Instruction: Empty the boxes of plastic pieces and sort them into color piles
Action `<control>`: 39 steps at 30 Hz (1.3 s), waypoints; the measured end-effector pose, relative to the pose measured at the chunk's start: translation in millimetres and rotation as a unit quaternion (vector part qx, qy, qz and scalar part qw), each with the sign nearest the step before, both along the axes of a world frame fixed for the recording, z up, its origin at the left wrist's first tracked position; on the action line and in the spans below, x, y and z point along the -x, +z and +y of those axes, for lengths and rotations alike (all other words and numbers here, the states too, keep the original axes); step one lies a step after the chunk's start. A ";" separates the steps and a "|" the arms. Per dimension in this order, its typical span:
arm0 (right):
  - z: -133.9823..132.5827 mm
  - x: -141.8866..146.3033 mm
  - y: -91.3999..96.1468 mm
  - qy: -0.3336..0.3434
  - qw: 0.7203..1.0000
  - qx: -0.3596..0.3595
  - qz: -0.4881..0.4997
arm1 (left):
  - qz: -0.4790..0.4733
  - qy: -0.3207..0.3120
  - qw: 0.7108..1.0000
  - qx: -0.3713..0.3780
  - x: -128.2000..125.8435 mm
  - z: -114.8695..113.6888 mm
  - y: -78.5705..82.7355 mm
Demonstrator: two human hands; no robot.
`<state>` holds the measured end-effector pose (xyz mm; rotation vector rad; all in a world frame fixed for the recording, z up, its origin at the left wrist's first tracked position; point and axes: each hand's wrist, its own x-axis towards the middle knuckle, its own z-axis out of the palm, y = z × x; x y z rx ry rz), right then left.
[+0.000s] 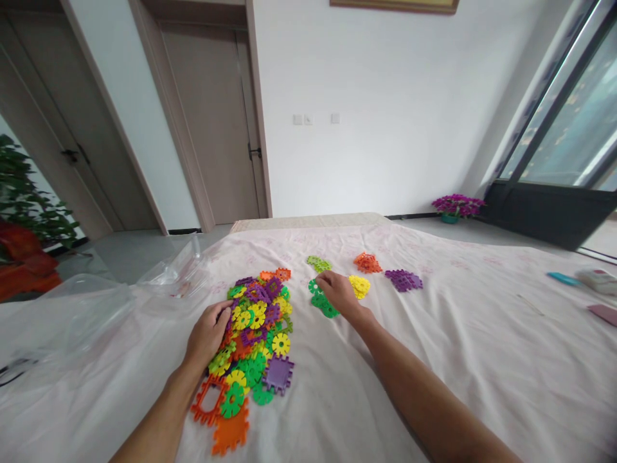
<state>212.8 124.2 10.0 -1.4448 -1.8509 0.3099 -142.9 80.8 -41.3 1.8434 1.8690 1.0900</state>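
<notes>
A mixed heap of coloured plastic gear and square pieces lies on a pale sheet. My left hand rests on the heap's left edge, fingers curled over the pieces. My right hand reaches forward onto a small dark green pile, fingertips pinched at a green piece. Beyond lie sorted small piles: light green, orange, yellow and purple.
Clear plastic bags lie at the left of the sheet. At the right edge sit a teal item, a white device and a pink object. Doors, plants and a glass door stand beyond.
</notes>
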 end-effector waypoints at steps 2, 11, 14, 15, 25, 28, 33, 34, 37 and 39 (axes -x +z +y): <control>5.1 -13.4 0.0 -0.046 0.999 0.002 0.001 | 0.000 0.002 1.000 -0.001 0.1 0.0 0.1; 3.4 -26.0 -3.8 -0.085 0.995 0.020 -0.055 | 0.001 0.001 1.000 -0.007 -1.7 -1.1 2.5; 1.1 -24.3 -3.8 -0.093 0.991 0.016 -0.097 | -0.002 0.001 1.000 -0.007 -1.5 -1.0 2.1; 0.4 -23.7 -3.4 -0.095 0.989 0.008 -0.109 | -0.002 0.000 1.000 -0.006 -1.4 -0.9 1.9; -25.9 18.2 5.9 0.105 0.979 -0.104 -0.142 | -0.086 -0.007 0.996 0.009 -2.9 -2.6 2.5; -39.0 37.2 -0.1 0.203 0.961 -0.099 -0.157 | -0.199 -0.039 0.978 0.050 -8.8 -9.1 9.8; -49.5 53.4 -14.2 0.243 0.949 -0.062 -0.190 | -0.210 -0.137 0.962 0.110 -3.0 -31.8 25.6; -49.6 54.2 -15.9 0.242 0.949 -0.055 -0.193 | -0.167 -0.161 0.967 0.107 1.5 -39.3 27.0; -48.2 54.5 -18.4 0.238 0.950 -0.044 -0.195 | -0.025 -0.219 0.971 0.090 13.0 -69.5 24.5; -47.0 54.6 -18.8 0.237 0.951 -0.043 -0.194 | 0.055 -0.240 0.966 0.083 12.5 -92.9 18.1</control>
